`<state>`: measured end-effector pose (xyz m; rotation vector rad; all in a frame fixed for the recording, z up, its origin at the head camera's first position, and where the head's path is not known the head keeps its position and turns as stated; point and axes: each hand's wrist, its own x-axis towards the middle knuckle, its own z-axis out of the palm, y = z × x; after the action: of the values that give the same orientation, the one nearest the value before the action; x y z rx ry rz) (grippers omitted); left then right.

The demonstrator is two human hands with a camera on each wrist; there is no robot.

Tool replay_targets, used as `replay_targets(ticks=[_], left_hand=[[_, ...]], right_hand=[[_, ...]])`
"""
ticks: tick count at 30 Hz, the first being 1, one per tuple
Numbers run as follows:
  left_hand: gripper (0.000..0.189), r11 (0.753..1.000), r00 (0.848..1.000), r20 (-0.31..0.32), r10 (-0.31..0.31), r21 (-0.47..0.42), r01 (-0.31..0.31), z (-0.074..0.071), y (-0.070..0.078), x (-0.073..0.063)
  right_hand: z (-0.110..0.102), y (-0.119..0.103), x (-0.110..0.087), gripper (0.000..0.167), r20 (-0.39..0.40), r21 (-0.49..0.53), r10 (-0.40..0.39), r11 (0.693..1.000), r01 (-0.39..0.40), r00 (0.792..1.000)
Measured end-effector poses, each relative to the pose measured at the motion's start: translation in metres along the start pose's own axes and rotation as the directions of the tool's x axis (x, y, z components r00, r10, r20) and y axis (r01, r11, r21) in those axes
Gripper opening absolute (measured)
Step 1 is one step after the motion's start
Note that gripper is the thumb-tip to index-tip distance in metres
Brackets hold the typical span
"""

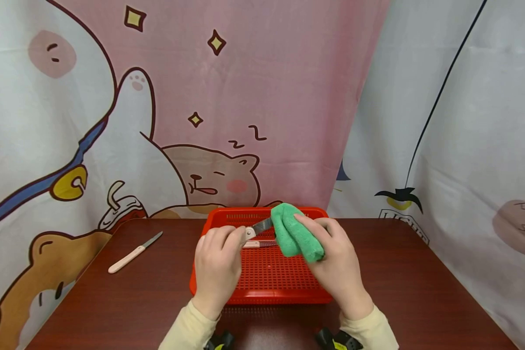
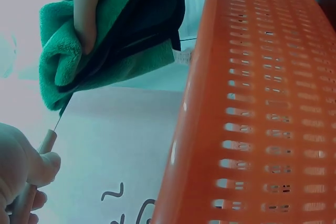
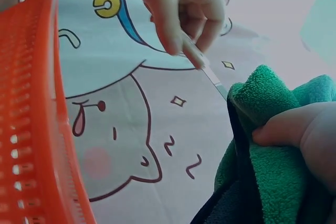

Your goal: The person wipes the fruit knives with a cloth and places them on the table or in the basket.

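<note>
My left hand (image 1: 218, 267) grips the pale handle of a knife (image 1: 262, 225), its blade pointing right and slightly up. Around the blade's far part is a folded green cloth (image 1: 294, 231), pinched in my right hand (image 1: 338, 267); the tip is hidden inside it. The left wrist view shows the knife handle (image 2: 48, 141) in curled fingers and the blade entering the fold. In the right wrist view my thumb presses on the cloth (image 3: 273, 166), which has a dark side. Both hands are above a red plastic basket (image 1: 269, 295). A second knife (image 1: 253, 244) lies in the basket, partly hidden.
To the left on the dark brown table (image 1: 402, 282) lies another knife (image 1: 129, 257) with a pale handle, blade pointing away. A cartoon-printed curtain (image 1: 280, 97) hangs behind the table. The basket's perforated wall rises close to both wrists.
</note>
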<state>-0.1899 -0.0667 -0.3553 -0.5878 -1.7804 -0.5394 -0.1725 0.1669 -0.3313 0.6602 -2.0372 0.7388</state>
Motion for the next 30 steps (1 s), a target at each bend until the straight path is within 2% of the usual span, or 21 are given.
replay_targets(ticks=[7,12,19,24,26,30], left_hand=[[0.014,1.0,1.0,-0.011,-0.014,-0.014,0.014,0.001,-0.002,0.001],[0.013,1.0,1.0,-0.021,-0.015,-0.009,0.015,0.0,-0.004,0.002],[0.013,1.0,0.999,-0.03,-0.017,0.005,0.017,-0.001,-0.008,0.003],[0.014,1.0,0.999,-0.018,-0.03,0.008,0.03,-0.001,-0.011,0.002],[0.016,0.999,0.999,-0.012,-0.035,0.007,0.035,0.0,-0.011,0.001],[0.017,0.999,0.999,-0.001,-0.042,0.002,0.042,0.0,-0.011,0.001]], right_hand=[[-0.011,0.011,0.002,0.077,-0.06,-0.052,0.017,0.998,-0.02,0.998],[-0.02,0.016,0.002,0.075,-0.1,-0.067,0.061,0.995,-0.067,0.993],[-0.025,0.015,0.003,0.074,-0.129,-0.054,0.062,0.996,-0.07,0.99],[-0.027,0.01,0.003,0.07,-0.121,-0.024,0.076,0.997,-0.079,0.99],[-0.027,0.008,0.003,0.069,-0.112,-0.006,0.064,0.998,-0.065,0.992],[-0.021,0.003,0.005,0.068,-0.105,0.03,-0.013,0.999,0.016,0.994]])
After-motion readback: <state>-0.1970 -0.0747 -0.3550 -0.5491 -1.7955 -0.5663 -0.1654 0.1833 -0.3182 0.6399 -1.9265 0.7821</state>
